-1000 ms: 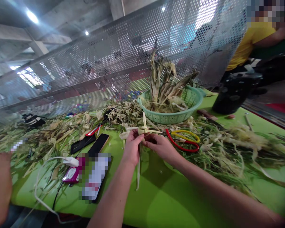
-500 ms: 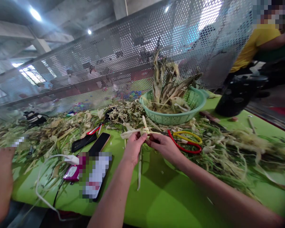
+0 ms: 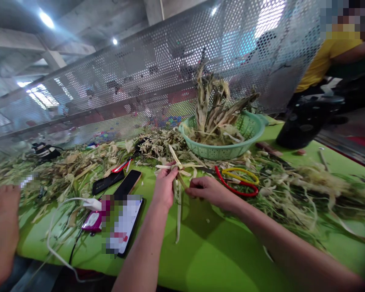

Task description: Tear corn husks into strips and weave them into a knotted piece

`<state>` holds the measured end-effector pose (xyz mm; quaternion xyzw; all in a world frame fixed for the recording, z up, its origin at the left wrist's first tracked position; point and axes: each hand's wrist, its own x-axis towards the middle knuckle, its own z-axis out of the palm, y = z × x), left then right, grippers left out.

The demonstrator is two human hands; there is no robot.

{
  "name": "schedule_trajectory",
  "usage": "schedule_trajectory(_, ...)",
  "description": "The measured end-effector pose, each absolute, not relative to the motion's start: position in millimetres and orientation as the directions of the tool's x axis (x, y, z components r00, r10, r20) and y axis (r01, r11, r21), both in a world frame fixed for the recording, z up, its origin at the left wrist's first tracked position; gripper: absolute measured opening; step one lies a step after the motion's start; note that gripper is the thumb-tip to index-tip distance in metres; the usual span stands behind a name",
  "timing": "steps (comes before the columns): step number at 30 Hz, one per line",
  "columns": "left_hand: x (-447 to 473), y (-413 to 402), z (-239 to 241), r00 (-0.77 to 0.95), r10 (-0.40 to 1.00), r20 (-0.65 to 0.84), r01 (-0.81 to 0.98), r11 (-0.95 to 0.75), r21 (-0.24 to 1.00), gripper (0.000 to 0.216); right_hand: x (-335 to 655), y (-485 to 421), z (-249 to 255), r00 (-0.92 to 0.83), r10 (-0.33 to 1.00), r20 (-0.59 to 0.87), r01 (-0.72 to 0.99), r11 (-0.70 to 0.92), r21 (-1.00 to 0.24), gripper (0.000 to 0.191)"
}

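Note:
My left hand [image 3: 164, 188] pinches a small knot of pale corn husk strips [image 3: 179, 165] between thumb and fingers, its ends sticking out in several directions. One long strip [image 3: 178, 223] hangs down from it over the green table. My right hand [image 3: 209, 190], just to the right and lower, has its fingers closed on the end of a yellowish husk strip [image 3: 181, 182] that leads up to the knot. Scissors with one red and one yellow handle [image 3: 241, 177] lie just beyond my right hand.
A green basket [image 3: 223, 152] with dried husks stands behind. Husk scraps [image 3: 79, 166] cover the table's back and sides. Phones [image 3: 127, 184], a white cable [image 3: 50, 235] and another person's hand [image 3: 6, 198] are at left. A black tumbler [image 3: 304, 121] and a person in yellow [image 3: 319, 65] are at right.
My right hand has moved away from the knot, down and right, drawing a strip. My left hand has shifted slightly left, and the knot now shows more fully.

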<state>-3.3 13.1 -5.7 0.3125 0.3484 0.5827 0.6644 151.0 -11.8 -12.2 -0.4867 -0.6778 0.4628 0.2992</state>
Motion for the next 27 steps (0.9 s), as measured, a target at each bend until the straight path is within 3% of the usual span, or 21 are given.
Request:
schedule_trajectory(3, -1, 11, -6, 0.137, 0.987, -0.089, -0.539, 0.150, 0.829, 0.041, 154, -9, -12, -0.229, 0.972, -0.051, 0.140, -0.019, -0.990, 0.039)
schedule_trajectory(7, 2, 5, -6, 0.261, 0.957, -0.127, -0.497, 0.245, 0.833, 0.040, 155, -8, -11, -0.079, 0.997, 0.024, -0.102, 0.016, -0.995, 0.042)
schedule_trajectory(11, 3, 2, -4, 0.318, 0.936, -0.149, -0.462, 0.290, 0.838, 0.041, 155, -9, -11, -0.008, 0.998, 0.069, -0.064, 0.068, -0.996, 0.037)
schedule_trajectory(15, 3, 3, -4, 0.262, 0.944, -0.202, -0.451, 0.305, 0.839, 0.040, 157, -9, -7, -0.013, 0.996, 0.089, -0.009, 0.089, -0.996, 0.036)
schedule_trajectory(22, 2, 7, -8, 0.232, 0.962, -0.143, -0.426, 0.232, 0.874, 0.035, 160, -4, -14, 0.078, 0.996, 0.032, -0.003, 0.032, -0.999, 0.028)
schedule_trajectory(25, -1, 7, -8, 0.226, 0.964, -0.141, -0.384, 0.221, 0.897, 0.037, 165, -2, -14, 0.104, 0.994, 0.034, 0.080, 0.026, -0.996, 0.022)
schedule_trajectory(27, -3, 7, -8, 0.206, 0.972, -0.113, -0.310, 0.175, 0.935, 0.037, 169, -1, -10, 0.144, 0.982, 0.119, 0.164, 0.094, -0.982, 0.025)
